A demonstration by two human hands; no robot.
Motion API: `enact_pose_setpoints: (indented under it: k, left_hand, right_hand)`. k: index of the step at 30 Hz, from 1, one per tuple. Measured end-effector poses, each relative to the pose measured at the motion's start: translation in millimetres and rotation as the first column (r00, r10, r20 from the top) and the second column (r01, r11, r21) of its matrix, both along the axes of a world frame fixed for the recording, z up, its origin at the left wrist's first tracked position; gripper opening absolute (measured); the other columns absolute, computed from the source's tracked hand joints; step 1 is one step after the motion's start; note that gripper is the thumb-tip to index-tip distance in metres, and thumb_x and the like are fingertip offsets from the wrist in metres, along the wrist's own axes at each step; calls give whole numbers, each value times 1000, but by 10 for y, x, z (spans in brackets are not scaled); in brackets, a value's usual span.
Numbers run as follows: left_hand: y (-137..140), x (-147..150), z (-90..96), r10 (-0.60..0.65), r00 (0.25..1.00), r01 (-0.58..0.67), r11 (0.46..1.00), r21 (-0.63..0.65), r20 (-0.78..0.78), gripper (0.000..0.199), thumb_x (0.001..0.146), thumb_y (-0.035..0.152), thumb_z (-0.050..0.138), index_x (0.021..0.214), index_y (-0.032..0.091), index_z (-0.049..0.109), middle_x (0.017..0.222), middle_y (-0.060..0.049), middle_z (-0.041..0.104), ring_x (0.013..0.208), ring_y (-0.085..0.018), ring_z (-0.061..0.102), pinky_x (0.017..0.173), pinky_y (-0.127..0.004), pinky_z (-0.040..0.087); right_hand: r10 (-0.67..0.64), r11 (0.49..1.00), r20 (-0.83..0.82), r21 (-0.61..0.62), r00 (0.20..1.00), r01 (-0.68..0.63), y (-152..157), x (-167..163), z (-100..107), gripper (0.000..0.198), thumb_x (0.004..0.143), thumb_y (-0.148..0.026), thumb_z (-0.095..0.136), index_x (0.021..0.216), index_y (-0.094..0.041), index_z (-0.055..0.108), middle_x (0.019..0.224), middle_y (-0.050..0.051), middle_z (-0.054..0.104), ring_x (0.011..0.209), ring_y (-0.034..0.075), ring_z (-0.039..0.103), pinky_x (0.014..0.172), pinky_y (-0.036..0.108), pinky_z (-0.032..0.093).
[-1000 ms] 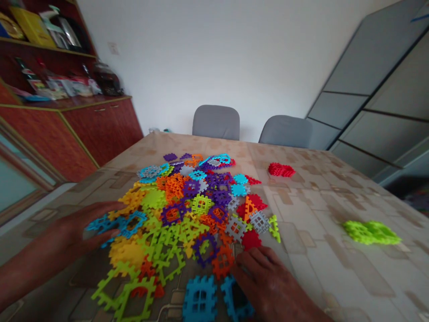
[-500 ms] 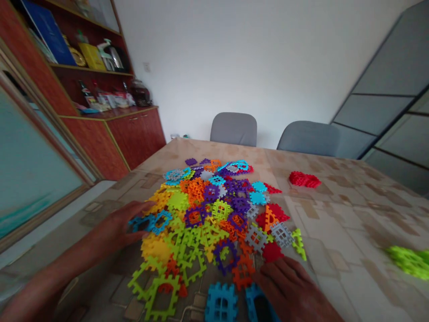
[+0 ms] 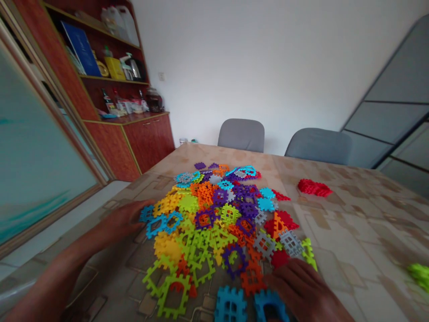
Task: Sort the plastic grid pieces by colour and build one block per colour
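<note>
My left hand (image 3: 129, 218) pinches the left edge of a blue window-pattern building piece (image 3: 146, 213) at the left of the pile. Just below that piece lie a blue frame piece (image 3: 156, 226) and another blue frame piece (image 3: 173, 221). My right hand (image 3: 306, 288) is low on the near right, its fingers bent and pressed together; what they hold, if anything, is hidden. Beside its fingertips are a blue arch piece (image 3: 259, 300), partly covered by the hand, and an orange piece (image 3: 253, 277). A blue square window piece (image 3: 230, 305) lies left of the arch.
Loose yellow pieces (image 3: 167, 248), green pieces (image 3: 196, 241), purple pieces (image 3: 234, 261) and grey pieces (image 3: 291, 243) fill the pile. A red stack (image 3: 314, 187) and a green stack (image 3: 419, 273) stand apart on the right. Two grey chairs (image 3: 241, 135) line the table's far side.
The view has turned left, so everything sits further right. My left hand has moved off the blue frame piece to the window-pattern piece at its left. My right hand stays by the blue arch.
</note>
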State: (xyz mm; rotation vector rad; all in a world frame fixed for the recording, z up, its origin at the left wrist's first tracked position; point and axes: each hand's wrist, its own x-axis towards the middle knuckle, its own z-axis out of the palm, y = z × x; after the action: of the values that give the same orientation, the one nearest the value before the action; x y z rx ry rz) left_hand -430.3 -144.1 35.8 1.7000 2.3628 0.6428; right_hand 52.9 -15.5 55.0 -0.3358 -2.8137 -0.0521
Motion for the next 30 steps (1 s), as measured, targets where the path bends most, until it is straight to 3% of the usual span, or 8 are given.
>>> enact_pose_setpoints:
  k: [4,7,11,15,17,22,30]
  left_hand:
    - [23,46,66,-56,997,57,998,-26,62,46,81,48,62,115,19,70,127,-6,73,117,-30,66,103,-32,47]
    - [11,97,146,-40,993,43,999,-22,113,50,79,54,62,114,19,71,120,-6,75,112,-31,68,96,-31,51]
    - [-13,165,219,6,985,-4,1000,-11,171,48,81,58,58,102,18,73,98,-6,77,92,-29,72,79,-32,56]
    - [11,260,209,-36,969,31,999,22,243,45,86,63,55,82,21,70,78,-3,73,76,-26,69,68,-30,54]
    - [51,327,160,-77,955,63,996,56,287,50,86,68,54,86,21,71,82,-4,75,78,-26,70,70,-31,56]
    - [180,499,7,-142,946,111,986,121,292,62,91,72,50,121,21,68,91,-7,77,81,-27,72,71,-34,58]
    - [194,578,-30,-166,983,152,976,156,80,52,87,57,67,127,25,69,132,-11,69,107,-33,69,91,-40,56]
  right_hand:
    - [-27,999,-58,-33,998,25,3,-26,26,32,88,-41,75,114,-25,65,103,2,78,87,23,73,85,34,56]
    - [-41,996,-147,-78,988,29,10,-56,-121,22,96,-43,64,109,-26,66,94,1,76,83,22,72,81,33,54]
    - [-71,996,-323,-78,944,48,31,-69,-291,39,106,-50,37,97,-25,66,82,2,72,74,22,68,74,36,50]
    - [-55,990,-126,-137,990,37,25,-47,-128,16,95,-40,65,102,-25,65,89,0,73,80,21,69,77,32,52]
    - [-53,989,-56,-141,997,45,13,-43,-15,19,90,-34,74,103,-24,65,92,0,74,84,20,70,81,31,52]
    - [-67,987,-55,-148,996,58,-16,-47,69,15,89,-26,73,101,-23,66,94,1,74,88,21,70,84,32,53]
    - [-86,981,-35,-178,996,78,-13,-22,40,14,92,-24,70,105,-23,65,98,2,73,92,21,68,85,32,53]
